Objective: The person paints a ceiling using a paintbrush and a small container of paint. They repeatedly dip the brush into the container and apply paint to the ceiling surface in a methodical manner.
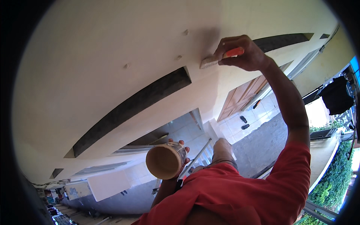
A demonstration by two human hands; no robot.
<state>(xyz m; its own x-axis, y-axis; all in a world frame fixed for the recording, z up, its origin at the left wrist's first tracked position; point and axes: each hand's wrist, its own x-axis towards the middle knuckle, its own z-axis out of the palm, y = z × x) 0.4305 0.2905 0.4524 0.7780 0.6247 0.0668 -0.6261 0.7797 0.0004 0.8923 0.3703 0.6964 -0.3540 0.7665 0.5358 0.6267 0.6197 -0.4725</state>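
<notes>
My right hand (250, 56) is raised to the pale cream wall (112, 41), its fingers closed round a paintbrush (233, 52) with an orange handle. The brush's light bristles are at the wall, between two dark curved recesses; whether they press on it I cannot tell. Lower down, in front of my chest, my left hand (184, 149) grips a round paint cup (159, 154) from the side. The cup is tilted so its cream-coated inside shows. How much paint is in it I cannot make out. Part of my left hand is hidden behind the cup.
One dark recess (131, 108) curves along the wall at left, another (285, 41) at right. Small knobs (179, 57) stick out of the wall. Far below are a wooden door (240, 93), dark sandals (244, 123) and a grey floor (258, 144). A metal rail (197, 156) slants beside my leg.
</notes>
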